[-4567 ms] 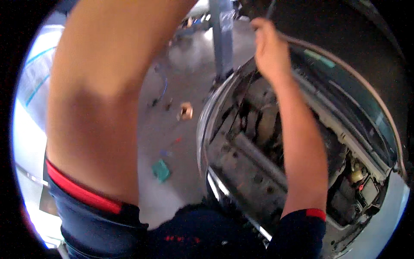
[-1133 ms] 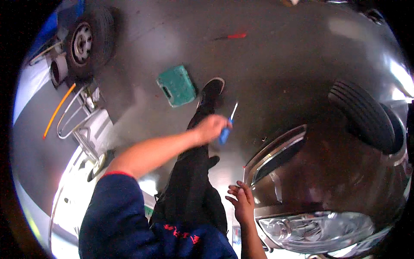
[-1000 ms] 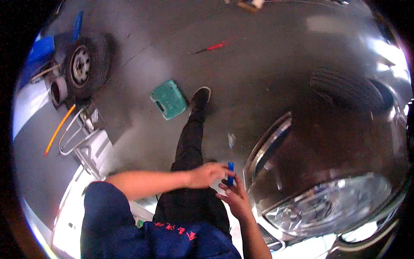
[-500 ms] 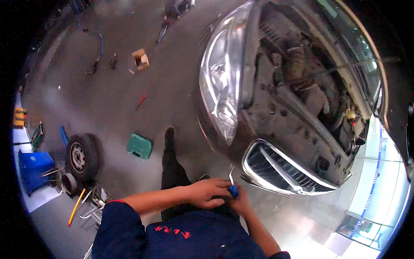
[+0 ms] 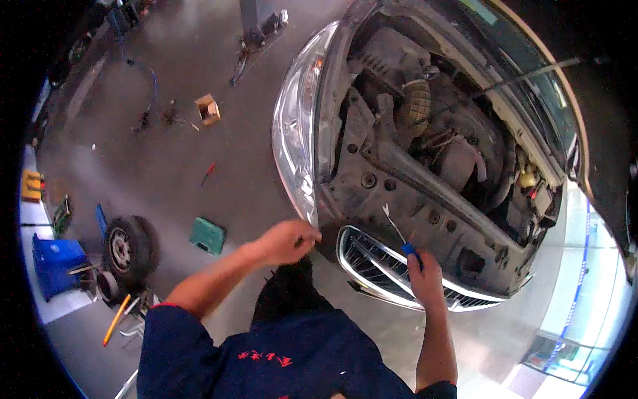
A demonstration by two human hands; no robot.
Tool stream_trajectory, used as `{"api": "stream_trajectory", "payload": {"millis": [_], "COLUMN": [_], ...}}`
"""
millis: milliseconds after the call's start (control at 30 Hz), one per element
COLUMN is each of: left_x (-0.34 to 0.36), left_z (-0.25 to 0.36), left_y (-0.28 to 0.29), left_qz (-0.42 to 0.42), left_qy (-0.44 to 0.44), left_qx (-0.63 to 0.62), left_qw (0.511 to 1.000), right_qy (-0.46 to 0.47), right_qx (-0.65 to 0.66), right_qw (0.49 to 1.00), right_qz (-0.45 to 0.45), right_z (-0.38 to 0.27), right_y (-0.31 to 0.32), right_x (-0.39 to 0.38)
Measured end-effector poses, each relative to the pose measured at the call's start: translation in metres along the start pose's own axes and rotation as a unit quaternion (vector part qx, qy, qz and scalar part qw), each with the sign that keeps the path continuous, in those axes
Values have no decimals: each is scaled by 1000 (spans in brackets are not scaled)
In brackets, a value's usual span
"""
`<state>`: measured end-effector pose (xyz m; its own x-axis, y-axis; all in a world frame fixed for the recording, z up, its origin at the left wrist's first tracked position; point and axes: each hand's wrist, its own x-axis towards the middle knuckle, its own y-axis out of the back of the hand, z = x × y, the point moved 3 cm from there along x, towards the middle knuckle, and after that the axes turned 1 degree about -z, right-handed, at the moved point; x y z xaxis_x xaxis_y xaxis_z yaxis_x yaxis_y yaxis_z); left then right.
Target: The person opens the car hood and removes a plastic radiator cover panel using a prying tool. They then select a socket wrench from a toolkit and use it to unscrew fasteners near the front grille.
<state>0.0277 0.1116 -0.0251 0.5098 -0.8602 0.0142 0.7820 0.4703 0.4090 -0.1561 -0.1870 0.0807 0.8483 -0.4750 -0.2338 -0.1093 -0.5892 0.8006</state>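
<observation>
My right hand [image 5: 427, 279] is closed round the handle of a pry tool [image 5: 397, 229] with a blue grip and a thin metal shaft. Its pale tip looks forked and points up over the dark front panel [image 5: 405, 199] of the open engine bay. The chrome-edged grille [image 5: 372, 256] lies just left of this hand. My left hand [image 5: 287, 243] is in the air beside the lower end of the headlight [image 5: 299, 126]. Its fingers are curled together, and whatever they may hold is hidden.
The raised hood [image 5: 608, 120] edges the right side. Left on the floor are a green case [image 5: 208, 236], a red screwdriver-like tool [image 5: 209, 173], an open cardboard box [image 5: 207, 110], a wheel [image 5: 126, 249] and a blue bin [image 5: 58, 263].
My hands have parted. The right hand has carried the pry tool up and right over the car's front; the left has moved up and left to the headlight. My view has shifted toward the engine bay.
</observation>
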Motion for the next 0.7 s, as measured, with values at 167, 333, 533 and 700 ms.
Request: {"api": "stream_trajectory", "payload": {"millis": [167, 333, 533, 700], "left_x": [107, 208, 311, 345], "left_z": [2, 10, 4, -20], "left_y": [56, 112, 118, 90], "left_qz": [85, 129, 43, -27], "left_qy": [60, -124, -48, 68], "left_qx": [-25, 169, 451, 575], "left_qw": [994, 969, 890, 815], "right_qy": [-2, 104, 97, 167], "right_qx": [-87, -145, -196, -206], "right_qw": [995, 984, 976, 960], "right_qz": [-48, 8, -17, -83], "right_z": [-8, -20, -43, -41], "right_y": [24, 42, 49, 36], "right_x": [97, 179, 275, 302]}}
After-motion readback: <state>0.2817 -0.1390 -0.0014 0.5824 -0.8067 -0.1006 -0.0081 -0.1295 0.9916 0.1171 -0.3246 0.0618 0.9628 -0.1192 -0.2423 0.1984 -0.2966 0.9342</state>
